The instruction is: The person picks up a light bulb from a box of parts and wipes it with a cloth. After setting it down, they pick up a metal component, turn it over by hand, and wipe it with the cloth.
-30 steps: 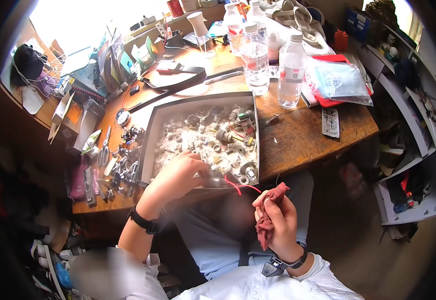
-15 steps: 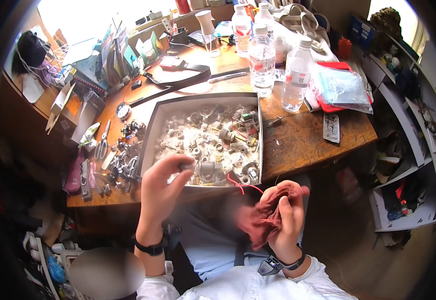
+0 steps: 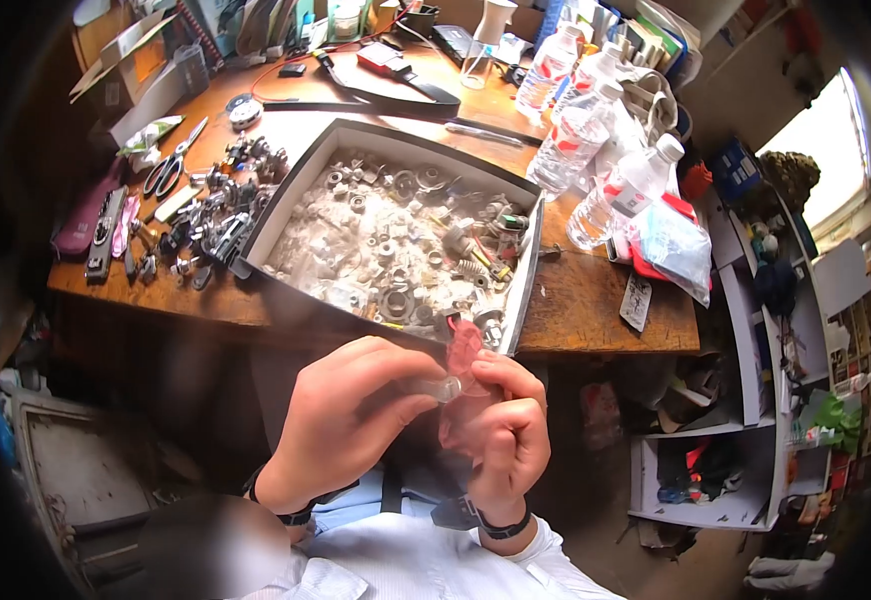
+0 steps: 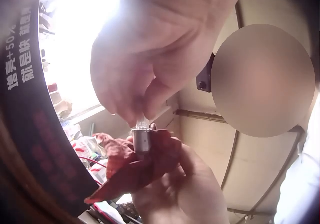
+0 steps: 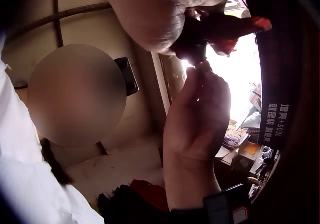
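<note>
In front of the person's chest, below the bench [image 3: 596, 300] edge, the left hand [image 3: 341, 425] pinches one end of a small metal cylinder [image 4: 142, 139] — long axis running fingertip to palm — into the red rag [image 4: 132, 166] gripped by the right hand [image 3: 501, 435] (hands touching).

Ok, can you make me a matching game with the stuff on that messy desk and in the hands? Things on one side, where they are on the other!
Things:
1. red cloth
2. small metal part
3. scissors
4. water bottles

Places:
A. on the desk, left of the box of parts
B. standing on the desk, right of the box
C. bunched in the right hand
D. pinched by the left hand, against the cloth

Pairs: 1-C, 2-D, 3-A, 4-B
</note>
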The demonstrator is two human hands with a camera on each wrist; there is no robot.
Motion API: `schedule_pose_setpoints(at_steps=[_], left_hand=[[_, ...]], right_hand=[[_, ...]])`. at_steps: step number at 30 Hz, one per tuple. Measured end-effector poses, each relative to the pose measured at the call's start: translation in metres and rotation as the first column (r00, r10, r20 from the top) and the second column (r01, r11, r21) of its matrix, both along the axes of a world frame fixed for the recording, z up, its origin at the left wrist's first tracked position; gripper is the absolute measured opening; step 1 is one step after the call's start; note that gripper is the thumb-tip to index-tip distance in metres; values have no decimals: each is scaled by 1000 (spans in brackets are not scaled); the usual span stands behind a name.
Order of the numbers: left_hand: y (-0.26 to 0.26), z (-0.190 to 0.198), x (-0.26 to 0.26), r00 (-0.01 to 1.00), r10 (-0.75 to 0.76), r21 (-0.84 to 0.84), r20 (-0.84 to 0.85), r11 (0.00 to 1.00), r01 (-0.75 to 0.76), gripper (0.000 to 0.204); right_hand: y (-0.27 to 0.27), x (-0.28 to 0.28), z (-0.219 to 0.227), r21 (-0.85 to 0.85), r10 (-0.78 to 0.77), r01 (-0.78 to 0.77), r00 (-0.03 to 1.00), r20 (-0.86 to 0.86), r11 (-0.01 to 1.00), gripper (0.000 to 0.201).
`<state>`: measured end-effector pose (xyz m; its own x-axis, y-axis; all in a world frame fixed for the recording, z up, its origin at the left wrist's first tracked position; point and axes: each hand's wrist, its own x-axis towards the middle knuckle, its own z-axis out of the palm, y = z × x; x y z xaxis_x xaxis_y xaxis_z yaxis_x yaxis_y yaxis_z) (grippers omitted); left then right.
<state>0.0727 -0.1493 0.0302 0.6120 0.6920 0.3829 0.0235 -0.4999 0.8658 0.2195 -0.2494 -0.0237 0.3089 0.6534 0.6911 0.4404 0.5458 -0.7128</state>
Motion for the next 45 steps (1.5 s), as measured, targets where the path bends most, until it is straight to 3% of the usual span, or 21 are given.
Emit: schedule_pose_setpoints(at_steps=[2, 3, 4, 7, 9, 10, 12, 14, 16, 18, 21, 25, 27, 28, 30, 32, 34, 35, 40, 42, 45], left_hand=[[1, -3, -3, 1000, 11, -13, 13, 1000, -11, 24], [1, -4, -4, 1000, 9, -15, 21, 1000, -8, 24], [1, -5, -5, 1000, 15, -24, 26, 1000, -15, 24], [1, -10, -7, 999, 5, -10, 50, 1000, -5, 25], [2, -13, -7, 997, 7, 39, 81, 999, -10, 25], [2, -16, -7, 996, 12, 30, 90, 999, -15, 25], [4, -20, -8, 995, 9, 45, 96, 999, -14, 25], [8, -22, -9, 996, -5, 74, 91, 997, -2, 24], [13, -22, -11, 997, -19, 104, 80, 994, 11, 24], [16, -20, -14, 997, -72, 128, 41, 990, 66, 23], [22, -21, -15, 992, -111, 94, 56, 990, 105, 22], [27, -25, -19, 995, -74, -19, 63, 997, 76, 18], [26, -26, -20, 997, -43, -51, 65, 998, 46, 18], [25, -27, -21, 998, -14, -85, 65, 996, 20, 18], [20, -31, -19, 996, -11, -154, 93, 988, 26, 21], [15, -34, -16, 993, -3, -223, 121, 974, 30, 23], [11, -37, -11, 977, -47, -242, 208, 965, 97, 29], [8, -43, -10, 969, -85, -321, 232, 934, 158, 36], [-1, -52, -6, 960, -118, -360, 255, 910, 208, 39], [-4, -56, -3, 939, -151, -291, 309, 925, 245, 33], [-7, -58, -3, 946, -124, -229, 298, 953, 197, 31]], right_hand=[[6, -15, -2, 21, 50, -46, 970, -237, 999, 27], [11, -21, -2, 87, 186, -167, 922, -340, 982, 41], [9, -19, 2, -22, 114, -124, 961, -251, 992, 37], [-2, -22, 0, -163, 87, -130, 966, -244, 978, 35], [-2, -28, 6, -188, 58, -170, 870, -489, 967, 27], [-3, -26, 7, -198, 58, -173, 875, -481, 965, 27], [-4, -21, 8, -310, -1, -271, 750, -661, 911, 23], [-3, -17, 4, -327, -8, -287, 741, -671, 901, 20], [-3, -11, 2, -259, 23, -441, 539, -842, 859, 18], [1, -9, 4, -240, 33, -479, 493, -869, 844, 18], [5, -5, 6, -140, 34, -594, 272, -962, 792, 24], [7, -12, 8, -180, -11, -538, 303, -953, 823, 31], [5, -15, -1, -254, 122, -469, 633, -765, 846, 41], [5, -20, 3, -255, 123, -472, 633, -764, 844, 41], [5, -33, 15, -462, -18, -259, 858, -513, 848, 50], [2, -27, 11, -442, -9, -312, 809, -588, 841, 49], [1, -20, 6, -304, 66, -438, 651, -756, 846, 46], [4, -25, 2, -314, -1, -320, 698, -716, 894, 41], [-2, -18, 1, -405, -53, -298, 747, -663, 864, 42], [-3, -18, 7, -445, -67, -328, 739, -670, 833, 43], [-3, -20, 13, -528, -121, -209, 844, -522, 823, 44]])
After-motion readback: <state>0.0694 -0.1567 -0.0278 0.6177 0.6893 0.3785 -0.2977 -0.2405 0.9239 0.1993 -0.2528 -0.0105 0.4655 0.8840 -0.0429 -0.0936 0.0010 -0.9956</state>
